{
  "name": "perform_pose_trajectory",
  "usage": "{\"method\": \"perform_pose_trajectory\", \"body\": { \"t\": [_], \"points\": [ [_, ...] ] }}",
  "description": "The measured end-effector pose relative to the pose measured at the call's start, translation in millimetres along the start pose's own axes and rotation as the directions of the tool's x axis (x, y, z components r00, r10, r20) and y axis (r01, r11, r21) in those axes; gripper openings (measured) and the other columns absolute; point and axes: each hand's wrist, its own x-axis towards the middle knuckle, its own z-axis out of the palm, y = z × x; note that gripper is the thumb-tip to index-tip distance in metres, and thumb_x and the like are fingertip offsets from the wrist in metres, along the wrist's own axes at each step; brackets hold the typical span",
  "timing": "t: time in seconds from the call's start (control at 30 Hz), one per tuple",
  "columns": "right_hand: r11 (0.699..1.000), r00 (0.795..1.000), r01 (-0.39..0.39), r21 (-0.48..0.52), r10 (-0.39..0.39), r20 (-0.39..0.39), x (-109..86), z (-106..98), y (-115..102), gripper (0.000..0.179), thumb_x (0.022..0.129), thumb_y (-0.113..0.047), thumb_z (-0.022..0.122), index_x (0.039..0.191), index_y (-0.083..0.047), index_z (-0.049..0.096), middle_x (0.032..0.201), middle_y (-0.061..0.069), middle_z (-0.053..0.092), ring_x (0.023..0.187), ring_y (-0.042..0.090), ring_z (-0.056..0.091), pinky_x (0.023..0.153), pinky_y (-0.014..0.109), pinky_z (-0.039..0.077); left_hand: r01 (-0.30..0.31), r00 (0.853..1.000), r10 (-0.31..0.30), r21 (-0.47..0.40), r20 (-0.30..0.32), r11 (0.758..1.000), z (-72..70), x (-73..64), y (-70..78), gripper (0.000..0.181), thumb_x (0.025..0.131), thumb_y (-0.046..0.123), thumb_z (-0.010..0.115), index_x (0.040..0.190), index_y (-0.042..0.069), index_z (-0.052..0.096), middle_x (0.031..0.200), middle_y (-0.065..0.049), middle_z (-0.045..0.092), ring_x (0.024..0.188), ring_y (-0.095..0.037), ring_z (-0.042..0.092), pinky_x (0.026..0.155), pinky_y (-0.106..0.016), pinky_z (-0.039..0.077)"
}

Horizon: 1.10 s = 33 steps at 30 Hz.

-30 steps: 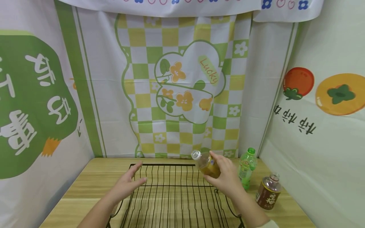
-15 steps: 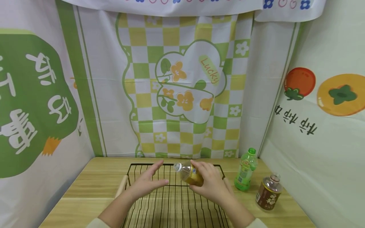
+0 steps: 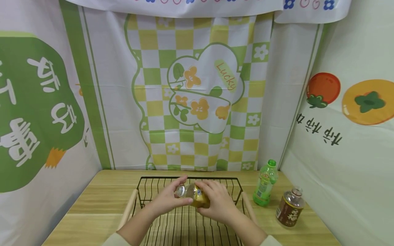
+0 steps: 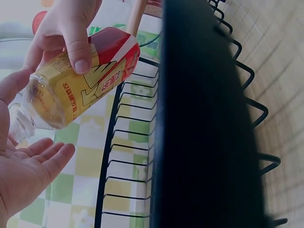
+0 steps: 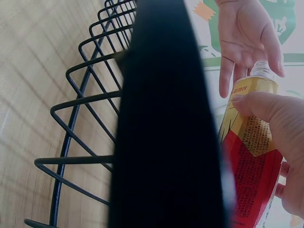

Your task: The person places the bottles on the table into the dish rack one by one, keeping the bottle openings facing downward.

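Observation:
A small clear plastic bottle [image 3: 200, 198] with a yellow and red label is tilted over a black wire basket [image 3: 212, 178]. My right hand [image 3: 218, 200] grips it round the label, thumb on one side, as the right wrist view also shows. Its ribbed neck shows no cap and points left toward my left hand [image 3: 166, 200]. In the left wrist view my left hand [image 4: 26, 175] has its fingers extended, with the bottle [image 4: 102, 80] neck between thumb and fingers. Whether the palm touches the neck I cannot tell.
The basket has a pale wooden handle [image 3: 128, 208] on each side and stands on a wooden table [image 3: 89, 201]. To its right are a green bottle [image 3: 265, 184] and a brown-labelled bottle [image 3: 290, 208], both upright. Printed cloth walls enclose the table.
My right hand has carried the bottle leftward and slightly down over the basket. My left hand has come right, so the bottle neck now lies between its thumb and fingers.

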Motion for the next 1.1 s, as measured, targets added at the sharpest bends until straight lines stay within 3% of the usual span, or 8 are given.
{"method": "perform_pose_trajectory", "body": {
  "t": [0.1,0.3,0.67,0.9,1.1],
  "points": [
    [0.999,1.000,0.027,-0.020,-0.027,0.005,0.1,1.2,-2.4,0.078,0.067,-0.028,0.087,0.138,-0.019,0.054,0.128,0.006,0.062,0.116,0.028,0.055,0.100,0.055,0.043,-0.005,1.000,0.005,0.008,0.005,1.000,1.7,0.5,-0.7,0.086,0.085,0.028,0.077,0.153,0.005,0.028,0.155,-0.030,0.029,0.121,-0.043,0.056,0.094,-0.046,0.055],
    [0.998,0.998,0.043,-0.056,-0.041,0.037,0.7,3.0,-4.0,0.077,0.069,-0.029,0.086,0.138,-0.020,0.054,0.130,0.005,0.061,0.118,0.029,0.055,0.100,0.055,0.043,-0.023,1.000,0.023,0.090,-0.003,0.996,2.9,0.9,-3.8,0.082,0.082,0.029,0.079,0.148,0.005,0.038,0.145,-0.024,0.045,0.121,-0.038,0.056,0.094,-0.046,0.055],
    [0.999,0.996,0.036,-0.035,-0.032,0.084,1.2,2.8,-6.4,0.081,0.072,-0.031,0.084,0.143,-0.023,0.049,0.132,0.006,0.059,0.120,0.031,0.054,0.103,0.058,0.042,-0.008,0.999,0.011,0.080,-0.033,0.997,4.1,0.7,-10.2,0.067,0.081,0.029,0.080,0.138,0.009,0.051,0.132,-0.017,0.058,0.116,-0.032,0.059,0.091,-0.046,0.055],
    [0.997,0.999,-0.051,0.050,0.052,-0.011,2.9,2.2,-4.2,0.083,0.071,-0.031,0.087,0.144,-0.020,0.048,0.138,0.009,0.055,0.126,0.034,0.050,0.104,0.062,0.039,0.011,0.992,-0.003,0.055,-0.128,0.998,4.4,-0.1,-15.2,0.068,0.079,0.025,0.081,0.137,0.007,0.051,0.131,-0.019,0.058,0.111,-0.030,0.061,0.088,-0.044,0.057],
    [0.973,0.979,-0.149,0.176,0.171,-0.113,3.9,1.0,-3.8,0.082,0.073,-0.030,0.087,0.144,-0.017,0.048,0.138,0.010,0.055,0.128,0.036,0.048,0.104,0.063,0.039,0.037,0.968,-0.023,0.050,-0.249,0.998,1.1,-1.2,-18.8,0.069,0.077,0.024,0.082,0.137,0.008,0.052,0.135,-0.018,0.056,0.107,-0.027,0.062,0.084,-0.040,0.058]
  ]
}}
